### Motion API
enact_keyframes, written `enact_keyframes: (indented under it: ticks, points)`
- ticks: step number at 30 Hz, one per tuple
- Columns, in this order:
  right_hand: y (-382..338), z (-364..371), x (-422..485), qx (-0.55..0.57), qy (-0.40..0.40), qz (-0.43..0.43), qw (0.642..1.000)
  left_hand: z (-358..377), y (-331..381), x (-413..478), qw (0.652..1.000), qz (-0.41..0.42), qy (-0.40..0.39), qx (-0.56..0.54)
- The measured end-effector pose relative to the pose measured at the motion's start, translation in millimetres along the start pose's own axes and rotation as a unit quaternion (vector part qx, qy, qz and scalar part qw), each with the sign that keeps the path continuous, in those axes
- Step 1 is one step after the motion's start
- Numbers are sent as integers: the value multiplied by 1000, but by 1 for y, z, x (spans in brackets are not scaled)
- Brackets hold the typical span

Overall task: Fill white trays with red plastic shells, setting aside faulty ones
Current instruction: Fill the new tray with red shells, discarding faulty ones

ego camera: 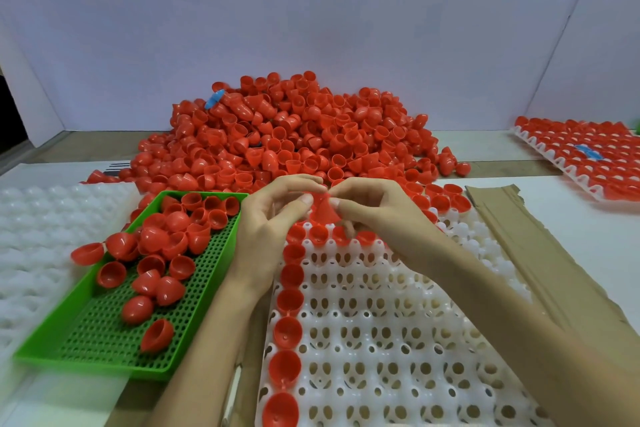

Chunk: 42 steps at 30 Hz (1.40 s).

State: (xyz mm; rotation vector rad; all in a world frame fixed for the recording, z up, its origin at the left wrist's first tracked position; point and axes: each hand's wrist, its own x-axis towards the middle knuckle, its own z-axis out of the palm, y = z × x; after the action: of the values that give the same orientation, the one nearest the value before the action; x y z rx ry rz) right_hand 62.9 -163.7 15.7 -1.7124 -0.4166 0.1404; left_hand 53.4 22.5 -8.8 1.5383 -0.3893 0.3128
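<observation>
A red plastic shell (323,210) hangs above the far end of the white tray (398,340), pinched from both sides. My left hand (273,218) grips its left side with thumb and fingers. My right hand (374,211) pinches its right side. The tray's left column and far rows hold seated red shells (286,333); the other cups stand bare. A big heap of loose red shells (287,135) lies behind the tray.
A green perforated basket (104,333) with several red shells sits to the left. White trays (34,253) lie at the far left. A filled tray (581,156) lies at the right back, and a cardboard strip (540,260) lies beside the working tray.
</observation>
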Motion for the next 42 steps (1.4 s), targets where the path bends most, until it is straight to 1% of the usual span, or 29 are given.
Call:
enact_keyframes:
  ticks: [3, 7, 11, 14, 24, 28, 30, 33, 35, 36, 38, 39, 42]
  points:
    - [-5, 2, -4, -137, -28, -83, 987, -2, -1, 0, 999, -11, 43, 2]
    - [-1, 3, -5, -311, -68, -125, 940, -2, -1, 2, 993, -27, 111, -22]
    - [1, 10, -9, -409, -85, -145, 897, -3, 1, 3, 988, -36, 146, -42]
    - [2, 13, -11, -448, -82, -139, 879, -2, 1, 2, 987, -45, 148, -45]
    - [2, 26, -16, -459, -86, -124, 875, -1, 2, 2, 989, -55, 136, -16]
    - [0, 23, -15, -437, -68, -119, 889, -2, 0, 3, 989, -63, 131, -5]
    - [0, 21, -14, -436, -61, -116, 890, -2, 0, 3, 989, -67, 129, -4]
    - [2, 24, -14, -439, -84, -115, 887, -3, -1, 2, 991, -70, 112, 14]
    - [4, 25, -14, -442, -91, -112, 885, -2, -3, 1, 990, -61, 111, 66]
    - [5, 24, -13, -440, -90, -111, 887, -1, -5, 0, 985, -44, 111, 122]
    - [6, 21, -12, -421, -86, -105, 897, 3, -8, -4, 957, 7, 103, 273]
    - [7, 19, -11, -402, -77, -102, 907, 5, -8, -5, 939, 29, 101, 327]
    - [8, 16, -9, -357, -12, -125, 926, 10, -4, 7, 912, 39, 120, 390]
